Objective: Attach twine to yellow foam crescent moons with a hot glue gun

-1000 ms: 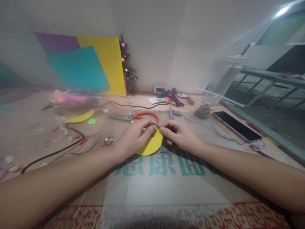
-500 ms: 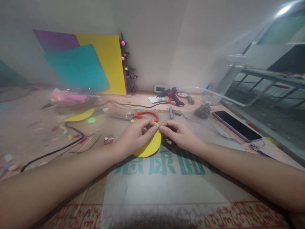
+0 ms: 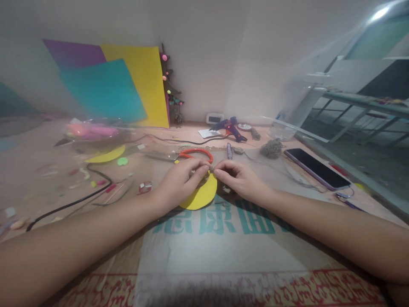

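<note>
There are two hands (image 3: 179, 179) (image 3: 241, 178), one phone (image 3: 317, 169), one glue gun (image 3: 231, 125) and one pair of scissors (image 3: 182, 154).

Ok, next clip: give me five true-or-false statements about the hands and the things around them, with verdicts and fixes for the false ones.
1. The left hand and right hand have their fingertips close together near the rounded yellow piece. True.
2. The scissors have blue handles. False: the scissors have orange-red handles.
3. The phone lies to the right of the grey yarn ball. True.
4. The right hand grips the glue gun. False: the glue gun lies on the table, beyond both hands.
5. The teal sheet overlaps the front of the yellow sheet. True.
</note>
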`<state>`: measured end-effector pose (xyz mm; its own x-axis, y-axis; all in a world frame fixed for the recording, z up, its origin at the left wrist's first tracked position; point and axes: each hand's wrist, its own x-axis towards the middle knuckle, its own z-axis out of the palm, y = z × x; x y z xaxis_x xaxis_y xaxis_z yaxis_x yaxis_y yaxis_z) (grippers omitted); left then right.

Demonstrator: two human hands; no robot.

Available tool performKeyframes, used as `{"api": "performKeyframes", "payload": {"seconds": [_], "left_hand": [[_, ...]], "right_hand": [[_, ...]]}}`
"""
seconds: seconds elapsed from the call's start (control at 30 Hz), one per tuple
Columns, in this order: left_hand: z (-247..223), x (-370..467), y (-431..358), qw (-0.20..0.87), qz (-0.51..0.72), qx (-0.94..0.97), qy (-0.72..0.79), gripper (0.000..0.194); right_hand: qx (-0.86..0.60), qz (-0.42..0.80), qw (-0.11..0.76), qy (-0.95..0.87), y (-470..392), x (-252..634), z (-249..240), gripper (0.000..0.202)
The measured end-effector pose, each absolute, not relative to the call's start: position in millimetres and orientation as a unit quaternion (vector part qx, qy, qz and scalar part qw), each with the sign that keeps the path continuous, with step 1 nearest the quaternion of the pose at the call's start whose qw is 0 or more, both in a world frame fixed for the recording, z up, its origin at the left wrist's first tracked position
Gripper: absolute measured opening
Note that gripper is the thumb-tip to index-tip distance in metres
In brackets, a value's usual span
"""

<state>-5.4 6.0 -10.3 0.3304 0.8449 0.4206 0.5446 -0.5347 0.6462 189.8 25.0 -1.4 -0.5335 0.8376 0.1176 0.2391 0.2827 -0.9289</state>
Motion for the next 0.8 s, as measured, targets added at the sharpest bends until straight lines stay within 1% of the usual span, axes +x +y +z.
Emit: {"api": "performKeyframes", "payload": {"seconds": [0.17,0.43,0.8], "left_hand": [[-9.7,-4.8,5.8,0.200,0.383,0.789,0.437,0.021],[-9.3,-3.8,5.4,0.189,0.377,0.791,0.442,0.021],[-10.4,-4.1,5.8,0.197,0.378,0.791,0.439,0.020]], "right_hand": [[-0.375,0.470,0.311,-0.736,24.0,188.4,-0.2,0.024],[-0.359,0.517,0.319,-0.709,23.3,188.9,-1.5,0.026],[-0.380,0.454,0.308,-0.744,25.5,189.1,-0.3,0.023]]}}
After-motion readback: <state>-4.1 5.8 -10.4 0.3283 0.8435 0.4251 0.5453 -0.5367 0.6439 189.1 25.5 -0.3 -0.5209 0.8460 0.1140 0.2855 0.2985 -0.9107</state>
